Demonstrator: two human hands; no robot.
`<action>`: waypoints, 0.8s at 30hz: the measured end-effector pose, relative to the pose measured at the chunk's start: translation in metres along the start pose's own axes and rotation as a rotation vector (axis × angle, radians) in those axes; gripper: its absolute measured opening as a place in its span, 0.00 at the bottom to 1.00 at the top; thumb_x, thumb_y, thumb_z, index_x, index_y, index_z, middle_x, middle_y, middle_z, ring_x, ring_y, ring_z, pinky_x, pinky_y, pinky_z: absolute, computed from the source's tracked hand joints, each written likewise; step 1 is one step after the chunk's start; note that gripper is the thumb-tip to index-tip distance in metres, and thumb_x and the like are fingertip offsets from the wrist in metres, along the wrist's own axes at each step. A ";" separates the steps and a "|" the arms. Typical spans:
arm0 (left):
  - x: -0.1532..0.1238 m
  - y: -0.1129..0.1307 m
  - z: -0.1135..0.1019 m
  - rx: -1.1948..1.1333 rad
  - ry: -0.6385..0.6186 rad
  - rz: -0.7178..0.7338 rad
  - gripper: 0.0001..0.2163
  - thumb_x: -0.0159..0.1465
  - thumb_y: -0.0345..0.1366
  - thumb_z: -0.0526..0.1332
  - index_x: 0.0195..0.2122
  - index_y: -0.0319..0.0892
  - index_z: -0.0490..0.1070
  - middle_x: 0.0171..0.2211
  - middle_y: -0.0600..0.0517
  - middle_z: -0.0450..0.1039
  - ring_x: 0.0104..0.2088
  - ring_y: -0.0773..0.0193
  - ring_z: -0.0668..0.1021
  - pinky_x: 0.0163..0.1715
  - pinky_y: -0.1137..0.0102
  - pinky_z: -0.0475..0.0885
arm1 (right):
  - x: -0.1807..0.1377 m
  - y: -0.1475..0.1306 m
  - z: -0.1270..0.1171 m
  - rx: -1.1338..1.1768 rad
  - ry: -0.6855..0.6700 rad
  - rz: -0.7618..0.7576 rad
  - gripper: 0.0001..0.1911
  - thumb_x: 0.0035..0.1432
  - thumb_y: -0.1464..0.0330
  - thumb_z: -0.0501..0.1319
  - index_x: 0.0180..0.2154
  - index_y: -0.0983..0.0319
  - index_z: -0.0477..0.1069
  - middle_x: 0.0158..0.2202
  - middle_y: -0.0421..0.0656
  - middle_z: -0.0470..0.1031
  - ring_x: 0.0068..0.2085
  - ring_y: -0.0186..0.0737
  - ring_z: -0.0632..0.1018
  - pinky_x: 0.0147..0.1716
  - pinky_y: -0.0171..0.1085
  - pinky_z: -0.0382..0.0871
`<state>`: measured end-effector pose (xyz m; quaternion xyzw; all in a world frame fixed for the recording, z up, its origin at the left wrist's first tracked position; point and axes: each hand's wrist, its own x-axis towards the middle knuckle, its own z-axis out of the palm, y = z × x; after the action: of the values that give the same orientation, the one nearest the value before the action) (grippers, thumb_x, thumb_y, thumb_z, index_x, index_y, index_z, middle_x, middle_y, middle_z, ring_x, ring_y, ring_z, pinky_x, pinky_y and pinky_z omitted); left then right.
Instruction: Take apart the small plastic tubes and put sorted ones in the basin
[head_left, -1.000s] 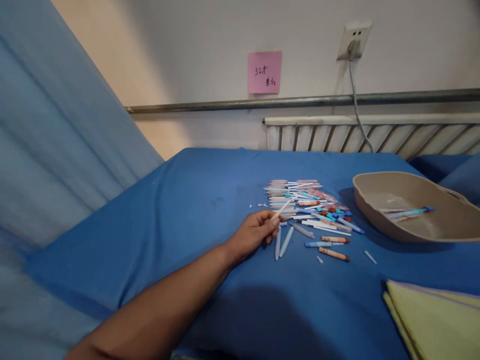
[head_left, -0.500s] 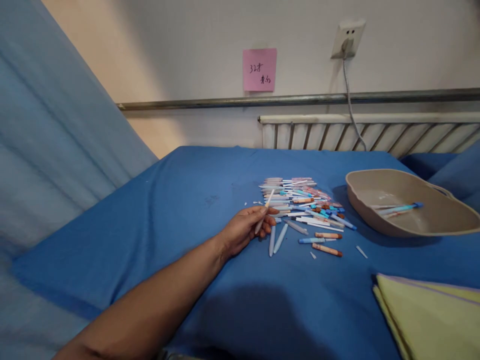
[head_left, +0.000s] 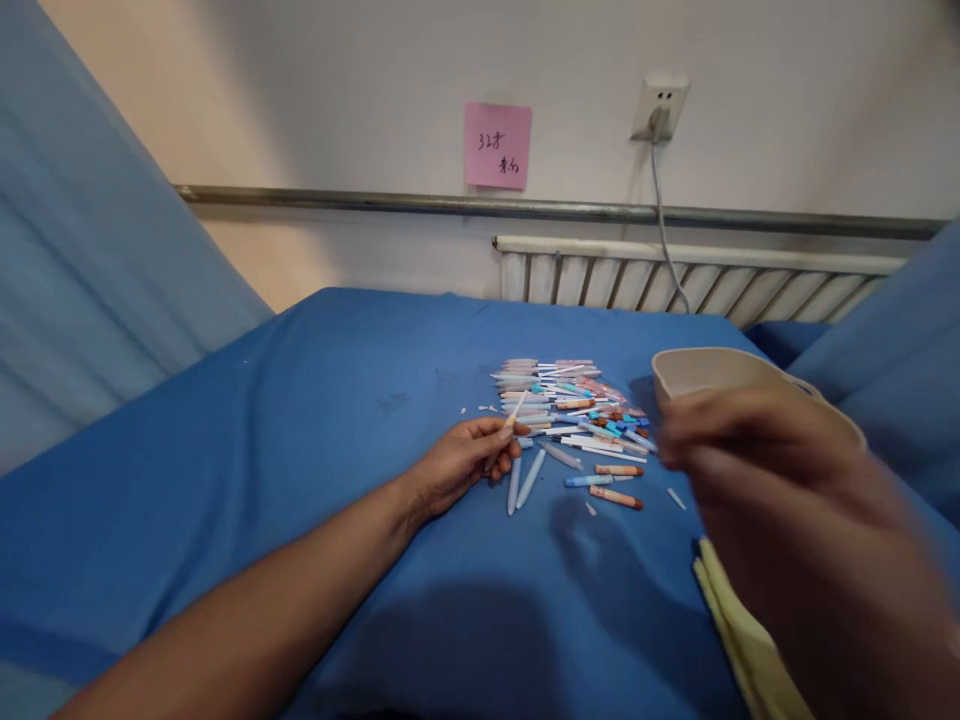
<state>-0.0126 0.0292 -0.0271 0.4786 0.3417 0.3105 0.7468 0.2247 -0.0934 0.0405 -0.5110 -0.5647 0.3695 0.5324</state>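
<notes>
My left hand (head_left: 469, 455) is closed around a slim pen (head_left: 514, 410), its pale, thin end pointing up past the thumb. Just right of that hand lies a pile of pen parts (head_left: 555, 388): pale barrels, white sticks and coloured pieces. Two pale blue barrels (head_left: 531, 480) rest below the fingers. My right hand (head_left: 757, 450), smeared by motion, is raised in front of the beige basin (head_left: 712, 368) and hides much of it. Whether it holds anything cannot be made out.
A blue cloth (head_left: 360, 380) covers the table. Folded yellow cloth (head_left: 750, 640) lies at the lower right, partly behind my right arm. Orange-and-brown pen pieces (head_left: 616, 497) lie at the pile's near side. A radiator (head_left: 570, 280) and a metal rail (head_left: 375, 203) run along the wall.
My right hand has come into view from the right, over the basin and yellow cloth. The view has shifted slightly rightward. My left hand still holds the pen.
</notes>
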 end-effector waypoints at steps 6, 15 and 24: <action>0.000 0.003 0.002 0.082 0.008 0.008 0.14 0.58 0.41 0.66 0.41 0.36 0.74 0.26 0.53 0.69 0.21 0.73 0.68 0.20 0.77 0.59 | 0.036 0.059 -0.001 -0.782 -0.308 -0.040 0.03 0.56 0.66 0.60 0.32 0.59 0.70 0.32 0.45 0.74 0.34 0.45 0.74 0.33 0.40 0.63; -0.004 0.005 0.002 0.458 0.015 0.070 0.16 0.61 0.44 0.61 0.43 0.37 0.74 0.24 0.55 0.68 0.20 0.73 0.65 0.20 0.76 0.59 | 0.033 0.067 0.003 -0.875 -0.486 -0.060 0.06 0.62 0.69 0.53 0.34 0.61 0.67 0.32 0.47 0.75 0.32 0.42 0.74 0.32 0.37 0.61; -0.013 0.011 0.009 0.917 -0.128 0.256 0.13 0.66 0.40 0.55 0.44 0.42 0.75 0.35 0.52 0.76 0.36 0.63 0.74 0.36 0.73 0.67 | 0.042 0.069 0.006 -0.460 -0.218 -0.182 0.09 0.65 0.67 0.52 0.38 0.60 0.70 0.33 0.41 0.72 0.35 0.37 0.72 0.35 0.35 0.63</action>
<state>-0.0141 0.0183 -0.0119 0.8150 0.3348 0.1874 0.4341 0.2352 -0.0377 -0.0176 -0.5227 -0.7315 0.2349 0.3694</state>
